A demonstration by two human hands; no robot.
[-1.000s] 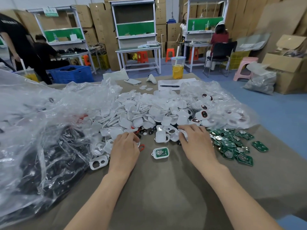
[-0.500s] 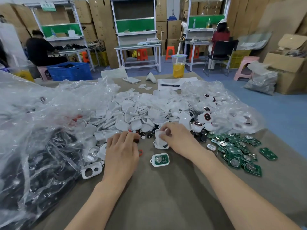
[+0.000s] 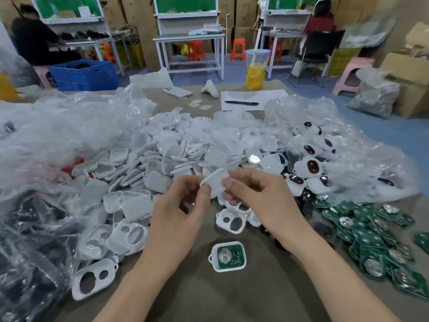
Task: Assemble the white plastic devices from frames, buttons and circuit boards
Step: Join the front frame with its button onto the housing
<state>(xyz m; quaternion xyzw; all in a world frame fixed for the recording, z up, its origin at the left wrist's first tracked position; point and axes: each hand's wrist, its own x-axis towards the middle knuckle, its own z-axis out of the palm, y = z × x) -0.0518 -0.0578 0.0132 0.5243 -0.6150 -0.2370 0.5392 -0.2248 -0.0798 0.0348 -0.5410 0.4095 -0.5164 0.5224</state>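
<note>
Grip: your left hand (image 3: 183,214) and right hand (image 3: 260,198) pinch one white shell (image 3: 216,179), likely light, stiff, slick; hold its edges.

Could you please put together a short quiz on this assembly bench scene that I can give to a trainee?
1. True or false: the left hand and the right hand both hold one white plastic piece above the table.
2. Where does the loose pile of green circuit boards lie? A: at the person's right. B: under the plastic at the left. C: beside the drink at the far edge.
3. What sits inside the white frame lying alone nearest the person?
Key: 1 true; 2 A; 3 a green circuit board.
</note>
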